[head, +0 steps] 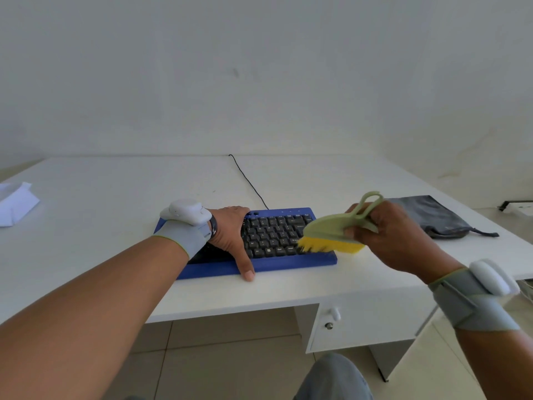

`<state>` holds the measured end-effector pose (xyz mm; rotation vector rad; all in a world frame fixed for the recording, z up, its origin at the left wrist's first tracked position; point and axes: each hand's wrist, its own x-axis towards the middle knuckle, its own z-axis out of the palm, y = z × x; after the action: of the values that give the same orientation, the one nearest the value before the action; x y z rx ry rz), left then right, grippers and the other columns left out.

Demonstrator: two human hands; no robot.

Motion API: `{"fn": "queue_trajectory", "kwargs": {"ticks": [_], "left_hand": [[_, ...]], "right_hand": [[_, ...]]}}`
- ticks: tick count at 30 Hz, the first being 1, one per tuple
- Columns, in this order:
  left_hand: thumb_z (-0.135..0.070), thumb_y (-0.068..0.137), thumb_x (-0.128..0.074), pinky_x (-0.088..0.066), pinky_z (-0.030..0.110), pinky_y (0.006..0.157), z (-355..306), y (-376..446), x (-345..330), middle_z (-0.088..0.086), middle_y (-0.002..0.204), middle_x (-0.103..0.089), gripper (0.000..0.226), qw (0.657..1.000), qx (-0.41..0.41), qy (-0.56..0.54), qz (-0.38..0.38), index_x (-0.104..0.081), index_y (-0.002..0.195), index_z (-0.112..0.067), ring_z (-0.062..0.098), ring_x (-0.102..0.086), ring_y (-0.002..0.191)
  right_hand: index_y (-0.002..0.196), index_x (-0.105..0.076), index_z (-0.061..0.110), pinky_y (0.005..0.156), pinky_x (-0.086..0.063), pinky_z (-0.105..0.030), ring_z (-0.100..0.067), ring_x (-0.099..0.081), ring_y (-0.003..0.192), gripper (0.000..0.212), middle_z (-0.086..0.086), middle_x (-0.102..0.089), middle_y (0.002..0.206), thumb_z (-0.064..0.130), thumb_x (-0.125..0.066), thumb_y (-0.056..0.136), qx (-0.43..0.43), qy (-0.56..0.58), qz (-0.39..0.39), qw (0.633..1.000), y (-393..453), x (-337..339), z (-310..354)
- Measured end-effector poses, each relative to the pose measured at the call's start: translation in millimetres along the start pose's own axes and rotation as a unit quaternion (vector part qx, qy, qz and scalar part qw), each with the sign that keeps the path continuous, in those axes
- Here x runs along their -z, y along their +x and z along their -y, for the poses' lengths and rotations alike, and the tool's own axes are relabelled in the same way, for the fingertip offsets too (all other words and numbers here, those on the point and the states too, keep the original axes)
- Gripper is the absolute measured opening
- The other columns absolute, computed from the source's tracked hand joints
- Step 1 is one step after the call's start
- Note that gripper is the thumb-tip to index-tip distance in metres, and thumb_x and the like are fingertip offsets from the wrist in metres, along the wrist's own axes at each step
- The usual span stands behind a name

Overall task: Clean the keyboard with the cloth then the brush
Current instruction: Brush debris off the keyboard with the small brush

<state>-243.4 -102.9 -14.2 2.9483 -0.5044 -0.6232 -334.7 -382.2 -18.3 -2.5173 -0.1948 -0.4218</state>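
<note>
Right hand: the right hand, at about four o'clock in the view, is gripping the brush with its fingers curled round the pale green handle.
Brush: it is tilting down to the left, its yellow bristles touching or just skimming the right end of the keys; I cannot tell which.
Left hand: the left hand, near the centre, is lying flat with straight fingers across the left half of the keyboard, thumb reaching over the front edge onto the desk, steadying it.
Keyboard: a blue frame holding dark keys, lying near the desk's front edge at the centre of the view, with a thin black cable running away toward twelve o'clock.
Doing the step well: judging by the brush in hand, the cloth stage looks finished. Short strokes along the key rows, away from the steadying hand, should carry dust off the right end; the left hand will need shifting so the covered keys get brushed too.
Further off: a dark grey pouch is lying at two o'clock, and a white folded cloth at nine o'clock, well apart from the keyboard.
</note>
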Motion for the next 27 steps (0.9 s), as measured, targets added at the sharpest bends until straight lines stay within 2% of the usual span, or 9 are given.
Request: {"fn": "queue_trajectory", "kwargs": {"ticks": [3, 6, 10, 12, 14, 18, 21, 23, 27], "left_hand": [[-0.065, 0.046, -0.089, -0.021, 0.044, 0.118, -10, 0, 4, 0.0, 0.161, -0.02, 0.144, 1.0, 0.002, 0.026, -0.005, -0.008, 0.156, -0.019, 0.022, -0.025, 0.147], [-0.066, 0.045, -0.088, -0.019, 0.045, 0.118, -25, 6, 3, -0.001, 0.162, -0.02, 0.145, 0.999, -0.025, 0.0, -0.022, -0.008, 0.156, -0.021, 0.022, -0.023, 0.148], [-0.085, 0.017, -0.08, -0.023, 0.053, 0.118, -39, 31, -2, -0.013, 0.16, -0.024, 0.158, 0.993, -0.079, -0.068, -0.052, -0.015, 0.153, -0.038, 0.016, -0.023, 0.149], [-0.086, 0.018, -0.078, -0.019, 0.057, 0.118, -46, 38, -2, -0.012, 0.161, -0.024, 0.16, 0.994, -0.08, -0.054, -0.054, -0.01, 0.154, -0.037, 0.018, -0.024, 0.148], [-0.08, 0.029, -0.082, -0.012, 0.059, 0.119, -52, 41, -5, -0.007, 0.164, -0.017, 0.16, 0.997, -0.064, -0.033, -0.04, 0.001, 0.156, -0.031, 0.02, -0.02, 0.15], [-0.08, 0.032, -0.082, -0.007, 0.06, 0.118, -56, 42, -3, -0.004, 0.164, -0.017, 0.16, 0.999, -0.04, 0.001, -0.029, 0.003, 0.157, -0.025, 0.021, -0.022, 0.149], [-0.075, 0.038, -0.085, -0.017, 0.052, 0.118, -59, 40, -2, -0.004, 0.157, -0.033, 0.147, 0.999, -0.038, 0.002, -0.025, -0.014, 0.154, -0.021, 0.022, -0.034, 0.143], [-0.071, 0.041, -0.087, -0.027, 0.044, 0.111, -60, 39, -2, -0.005, 0.15, -0.04, 0.136, 0.999, -0.041, -0.008, -0.026, -0.022, 0.15, -0.021, 0.02, -0.042, 0.137], [-0.07, 0.044, -0.087, -0.029, 0.041, 0.11, -62, 38, 0, -0.005, 0.15, -0.04, 0.135, 0.999, -0.041, -0.012, -0.025, -0.022, 0.151, -0.02, 0.019, -0.042, 0.136]], "right_hand": [[0.09, -0.072, 0.018, 0.06, -0.047, -0.013, -0.01, -0.063, 0.073, 0.009, 0.003, -0.069, 0.083, 0.012, -0.07, 0.084, 0.004, 0.045, -0.068, 0.997, 3, 0, 9], [0.088, -0.073, 0.016, 0.063, -0.049, -0.022, -0.014, -0.063, 0.074, 0.006, 0.003, -0.07, 0.082, 0.013, -0.071, 0.083, 0.02, 0.074, -0.099, 0.992, 11, -3, 25], [0.083, -0.07, 0.021, 0.053, -0.043, -0.011, -0.01, -0.06, 0.065, 0.009, 0.006, -0.065, 0.073, 0.011, -0.068, 0.083, 0.03, 0.066, -0.085, 0.994, 21, -11, 32], [0.075, -0.064, 0.019, 0.047, -0.042, -0.02, -0.016, -0.054, 0.054, 0.01, 0.004, -0.058, 0.06, 0.012, -0.066, 0.082, 0.014, 0.055, -0.129, 0.99, 23, -19, 31], [0.07, -0.06, 0.013, 0.05, -0.041, -0.033, -0.025, -0.049, 0.053, 0.011, -0.001, -0.052, 0.054, 0.014, -0.065, 0.079, -0.009, 0.037, -0.185, 0.982, 28, -28, 24], [0.068, -0.048, 0.011, 0.057, -0.034, -0.035, -0.029, -0.04, 0.061, 0.02, -0.001, -0.04, 0.058, 0.019, -0.06, 0.081, -0.056, 0.027, -0.248, 0.967, 47, -43, 12], [0.074, -0.042, 0.014, 0.063, -0.029, -0.033, -0.028, -0.039, 0.069, 0.018, -0.002, -0.04, 0.067, 0.019, -0.057, 0.083, -0.073, 0.045, -0.261, 0.961, 65, -50, 16], [0.075, -0.044, 0.015, 0.065, -0.028, -0.032, -0.03, -0.042, 0.072, 0.016, -0.004, -0.044, 0.07, 0.018, -0.057, 0.084, -0.081, 0.046, -0.255, 0.962, 76, -56, 21], [0.079, -0.045, 0.01, 0.065, -0.034, -0.034, -0.032, -0.046, 0.078, 0.014, -0.011, -0.051, 0.083, 0.018, -0.055, 0.085, -0.112, 0.006, -0.18, 0.977, 80, -65, 22]]}}
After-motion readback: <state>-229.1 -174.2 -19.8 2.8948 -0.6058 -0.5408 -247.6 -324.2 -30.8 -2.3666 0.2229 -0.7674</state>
